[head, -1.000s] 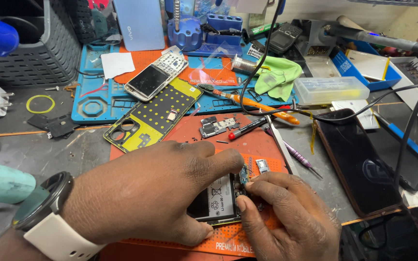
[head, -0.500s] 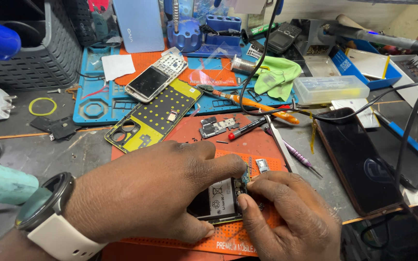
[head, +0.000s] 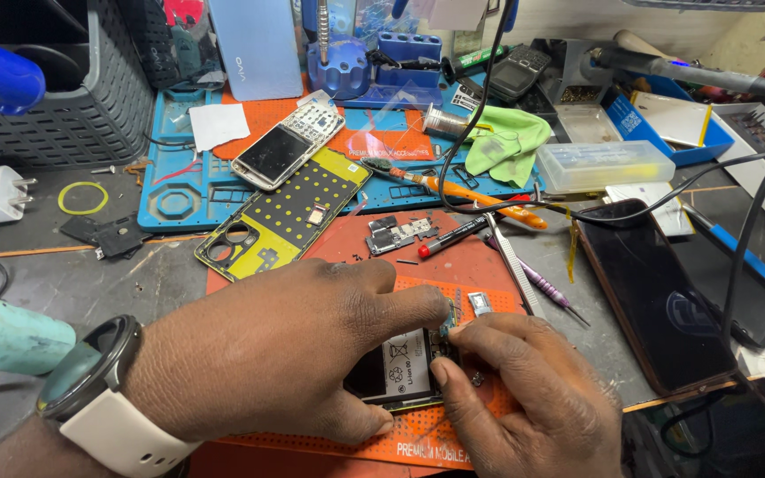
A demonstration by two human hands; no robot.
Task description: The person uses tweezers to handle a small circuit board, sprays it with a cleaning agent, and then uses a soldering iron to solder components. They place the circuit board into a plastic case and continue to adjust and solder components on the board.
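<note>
An opened phone (head: 400, 372) with its black battery showing lies on the orange work mat (head: 480, 265) near the front edge. My left hand (head: 285, 354), with a white-strapped watch on the wrist, lies flat over the phone's left part and pins it down. My right hand (head: 524, 398) pinches a small part (head: 450, 320) at the phone's upper right corner, fingertips meeting the left forefinger. Most of the phone is hidden under both hands.
A yellow phone back frame (head: 285, 217), a small circuit board (head: 396, 232), a red-handled screwdriver (head: 453, 235), tweezers (head: 511, 261) and a purple tool (head: 546, 288) lie beyond. A dark phone (head: 657, 301) lies at right, a clear plastic box (head: 604, 164) and green cloth (head: 506, 142) behind.
Both hands stay on the phone. My right fingers have shifted slightly at the phone's upper corner; nothing else has moved.
</note>
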